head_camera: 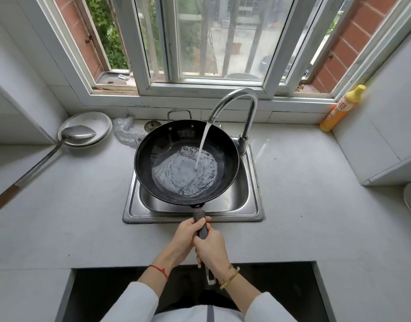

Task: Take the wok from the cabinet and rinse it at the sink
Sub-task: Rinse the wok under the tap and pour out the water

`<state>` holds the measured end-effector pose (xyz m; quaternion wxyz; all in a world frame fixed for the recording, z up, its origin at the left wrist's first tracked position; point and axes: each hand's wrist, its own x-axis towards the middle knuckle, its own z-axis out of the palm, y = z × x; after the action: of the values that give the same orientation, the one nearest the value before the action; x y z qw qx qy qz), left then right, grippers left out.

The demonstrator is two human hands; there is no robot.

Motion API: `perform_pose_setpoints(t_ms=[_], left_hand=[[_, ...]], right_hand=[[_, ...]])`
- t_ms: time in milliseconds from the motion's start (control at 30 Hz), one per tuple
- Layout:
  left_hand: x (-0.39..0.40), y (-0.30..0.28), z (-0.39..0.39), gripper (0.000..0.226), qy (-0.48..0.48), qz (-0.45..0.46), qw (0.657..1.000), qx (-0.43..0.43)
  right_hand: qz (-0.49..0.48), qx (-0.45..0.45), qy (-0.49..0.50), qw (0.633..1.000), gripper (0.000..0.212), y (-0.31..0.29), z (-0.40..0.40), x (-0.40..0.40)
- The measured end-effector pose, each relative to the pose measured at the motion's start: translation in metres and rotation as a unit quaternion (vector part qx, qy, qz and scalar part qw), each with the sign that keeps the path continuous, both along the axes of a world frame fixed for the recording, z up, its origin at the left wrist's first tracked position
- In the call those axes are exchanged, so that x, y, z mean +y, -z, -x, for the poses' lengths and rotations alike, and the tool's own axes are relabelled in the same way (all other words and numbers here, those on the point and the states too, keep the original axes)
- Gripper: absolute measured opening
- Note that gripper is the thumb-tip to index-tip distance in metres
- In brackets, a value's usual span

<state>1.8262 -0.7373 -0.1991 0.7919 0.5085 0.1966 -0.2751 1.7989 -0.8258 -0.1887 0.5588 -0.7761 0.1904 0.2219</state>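
A black wok (167,145) hangs over the steel sink (251,205), covering most of the basin. Water streams from the curved chrome faucet (244,98) into the wok and pools, rippling, in its bottom. The wok's dark long handle (199,216) points toward me. My left hand (188,238) grips the handle nearer the pan. Just behind it, my right hand (211,249) grips the handle's rear part, whose end sticks out below the wrist.
Stacked white plates (97,119) with a long metal ladle (77,134) lie at the back left. A steel scourer (126,132) and a drain strainer (152,125) sit behind the wok. An orange-yellow detergent bottle (341,108) leans at the right. Below me the counter has a dark cut-out (106,289).
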Motion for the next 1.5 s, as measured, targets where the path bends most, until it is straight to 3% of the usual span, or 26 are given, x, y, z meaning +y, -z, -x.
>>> perform_pose_setpoints(t_ms=[300, 533, 733, 833, 1033, 1167, 1300, 1500], left_hand=[[-0.005, 0.003, -0.004, 0.018, 0.003, -0.002, 1.000, -0.006], [-0.008, 0.006, -0.002, 0.013, 0.003, -0.049, 0.999, -0.013], [-0.008, 0.006, 0.001, 0.012, 0.038, -0.143, 0.988, -0.031], [-0.004, 0.003, 0.001, 0.014, 0.048, -0.127, 0.990, -0.026], [-0.002, -0.004, 0.001, 0.011, 0.021, 0.019, 1.000, 0.012], [-0.001, -0.005, -0.001, 0.011, 0.039, 0.031, 0.999, 0.006], [-0.003, -0.005, -0.002, 0.010, 0.058, -0.027, 0.998, -0.019], [-0.003, -0.001, -0.002, 0.023, 0.078, -0.150, 0.985, -0.046]], right_hand=[[0.019, -0.033, -0.009, 0.999, 0.008, 0.000, -0.001, -0.004], [0.002, -0.013, -0.023, 1.000, 0.007, 0.002, 0.001, -0.010], [-0.043, 0.024, -0.021, 0.999, 0.013, -0.005, 0.004, -0.012], [-0.038, 0.027, -0.010, 0.999, 0.014, -0.008, 0.004, -0.009], [0.039, -0.010, -0.025, 0.999, 0.008, -0.015, 0.005, -0.005], [0.061, -0.040, -0.031, 0.997, 0.009, -0.021, 0.008, -0.005], [0.041, -0.021, -0.026, 0.999, 0.010, -0.019, 0.006, -0.006], [-0.099, 0.061, -0.012, 0.993, 0.007, -0.018, 0.000, -0.015]])
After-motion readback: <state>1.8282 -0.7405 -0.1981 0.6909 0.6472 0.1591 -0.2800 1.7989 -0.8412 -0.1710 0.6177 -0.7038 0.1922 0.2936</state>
